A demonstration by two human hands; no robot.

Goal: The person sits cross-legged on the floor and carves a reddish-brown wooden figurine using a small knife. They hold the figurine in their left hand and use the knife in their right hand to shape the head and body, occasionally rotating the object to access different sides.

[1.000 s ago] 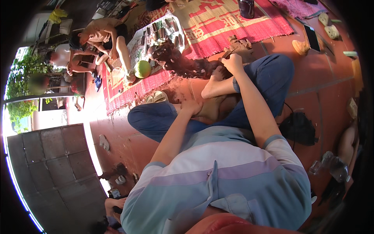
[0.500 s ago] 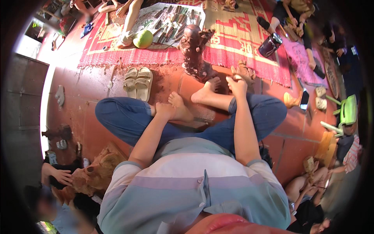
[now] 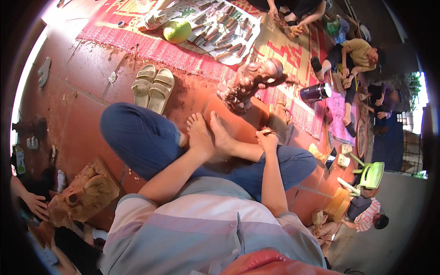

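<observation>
My left hand [image 3: 200, 147] lies at my left foot, low over the ankle; its fingers blend with the foot and I cannot make them out. My right hand [image 3: 267, 139] is closed, with a thin dark stick-like piece [image 3: 271, 133] at its fingers, in front of my right shin. Beyond my feet stands a dark reddish-brown carved wooden figure [image 3: 243, 89], which looks tilted to the right in this view. A smaller pale-brown wooden carving [image 3: 278, 117] sits on the floor just past my right hand. Neither hand touches the dark figure.
Beige sandals [image 3: 153, 87] rest beyond my left knee. A red-and-yellow mat [image 3: 183, 59] carries a green round fruit [image 3: 177, 30] and many-handled tools [image 3: 224, 34] on paper. A dark tumbler [image 3: 315, 92] lies right. Another carving [image 3: 85, 190] is at lower left; people sit around.
The view has swung, so the surroundings appear shifted and tilted. My right hand has drawn back from beside the small carving toward my shin, and a thin dark piece now shows at its fingers.
</observation>
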